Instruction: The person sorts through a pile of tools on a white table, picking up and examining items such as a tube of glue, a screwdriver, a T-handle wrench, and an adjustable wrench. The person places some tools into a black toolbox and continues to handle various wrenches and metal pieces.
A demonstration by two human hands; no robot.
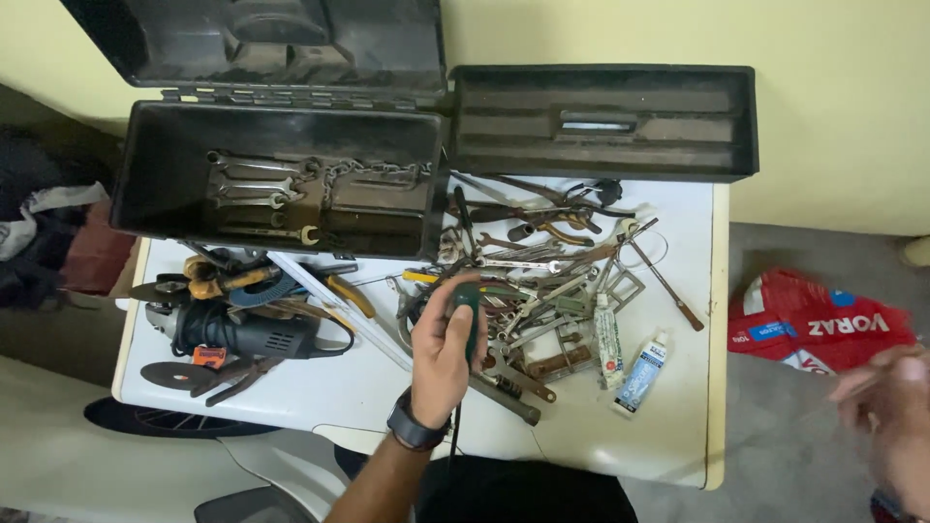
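Observation:
My left hand [441, 344], a dark watch on its wrist, is closed around a green-handled tool [468, 308] above the white table [620, 441]. A thin dark shaft shows just below the wrist. Right beyond the fingers lies a heap of wrenches and pliers [528, 266]. My right hand [886, 407] is blurred at the right edge, over the floor and off the table. Whether it holds anything cannot be made out. An open black toolbox [145, 184] stands at the back left, with a few wrenches and a chain [373, 171] in it.
A black toolbox tray [601, 160] sits at the back right against the yellow wall. An angle grinder [242, 334], loose discs and pliers lie left. Two small tubes [625, 358] lie near the right side. A red bag [819, 324] is on the floor.

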